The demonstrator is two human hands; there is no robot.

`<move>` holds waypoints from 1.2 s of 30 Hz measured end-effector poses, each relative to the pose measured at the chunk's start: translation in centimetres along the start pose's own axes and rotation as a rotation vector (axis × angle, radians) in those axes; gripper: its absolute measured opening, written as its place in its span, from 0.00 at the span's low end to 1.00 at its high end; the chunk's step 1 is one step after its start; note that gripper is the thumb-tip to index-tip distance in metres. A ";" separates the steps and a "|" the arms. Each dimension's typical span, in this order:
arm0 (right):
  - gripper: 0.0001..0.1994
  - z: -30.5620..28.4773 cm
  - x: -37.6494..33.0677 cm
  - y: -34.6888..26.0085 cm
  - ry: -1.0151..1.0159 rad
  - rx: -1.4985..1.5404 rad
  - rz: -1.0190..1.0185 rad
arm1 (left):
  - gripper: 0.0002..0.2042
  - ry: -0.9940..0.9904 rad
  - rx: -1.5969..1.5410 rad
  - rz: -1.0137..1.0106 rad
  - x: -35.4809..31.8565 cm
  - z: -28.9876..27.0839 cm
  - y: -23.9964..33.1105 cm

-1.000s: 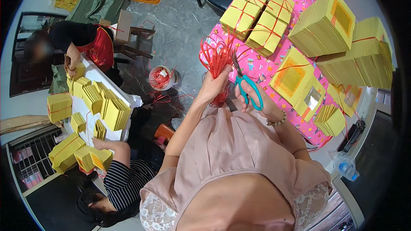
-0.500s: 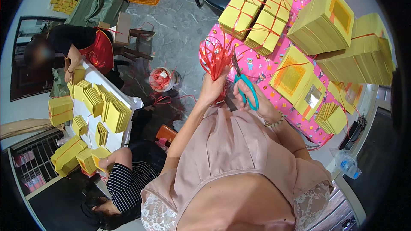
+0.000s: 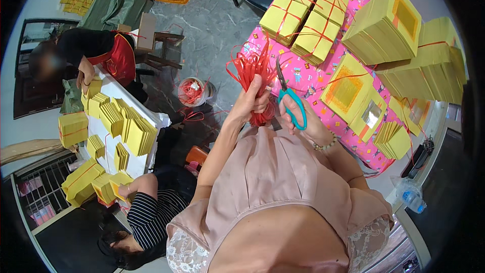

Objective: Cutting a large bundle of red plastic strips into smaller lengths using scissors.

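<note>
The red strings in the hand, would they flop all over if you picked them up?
Probably yes. The red strings fan out in loose loops above the left hand, so they look thin and floppy. They seem light too, since one hand holds the bunch. The right hand holds scissors beside them.

One pair of teal scissors (image 3: 292, 105), one red ribbon bunch (image 3: 251, 68), one plastic bottle (image 3: 410, 195), two co-workers.

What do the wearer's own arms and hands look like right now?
Both forearms come up from the lower edge bare, with no sleeves reaching them and no gloves. The left hand shows no ring or band. The right hand has a beaded bracelet at its wrist. The top is sleeveless, pale pink, with white lace trim.
</note>
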State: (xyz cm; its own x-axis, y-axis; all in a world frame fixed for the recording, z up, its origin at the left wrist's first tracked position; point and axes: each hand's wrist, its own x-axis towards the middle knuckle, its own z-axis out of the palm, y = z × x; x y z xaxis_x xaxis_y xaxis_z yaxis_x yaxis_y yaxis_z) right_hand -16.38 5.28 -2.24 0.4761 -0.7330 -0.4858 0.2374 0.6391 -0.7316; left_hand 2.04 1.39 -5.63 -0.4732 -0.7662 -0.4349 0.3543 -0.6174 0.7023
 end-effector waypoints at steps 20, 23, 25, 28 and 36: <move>0.23 -0.8 -0.2 -0.3 -0.220 -0.051 0.058 | 0.25 0.060 0.167 0.016 -0.4 0.7 1.5; 0.23 -0.7 0.0 -0.3 -0.245 -0.057 0.052 | 0.19 0.011 0.087 -0.001 -0.4 -0.1 1.2; 0.23 -0.7 0.3 -0.3 -0.220 -0.057 0.093 | 0.17 -0.023 0.055 -0.012 -0.4 -0.2 1.3; 0.23 -0.8 0.5 -0.2 -0.203 -0.052 0.095 | 0.23 -0.001 0.117 -0.012 -0.4 -0.2 1.1; 0.22 -0.1 0.3 -0.2 -0.110 -0.039 0.083 | 0.19 0.116 0.159 -0.013 -0.1 0.3 0.9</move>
State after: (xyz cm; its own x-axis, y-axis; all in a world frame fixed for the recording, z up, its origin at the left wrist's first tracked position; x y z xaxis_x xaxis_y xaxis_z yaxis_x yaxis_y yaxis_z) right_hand -16.36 4.93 -2.28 0.5831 -0.6465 -0.4919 0.1609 0.6854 -0.7101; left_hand 2.21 1.00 -4.81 -0.3771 -0.7794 -0.5003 0.2126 -0.5986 0.7723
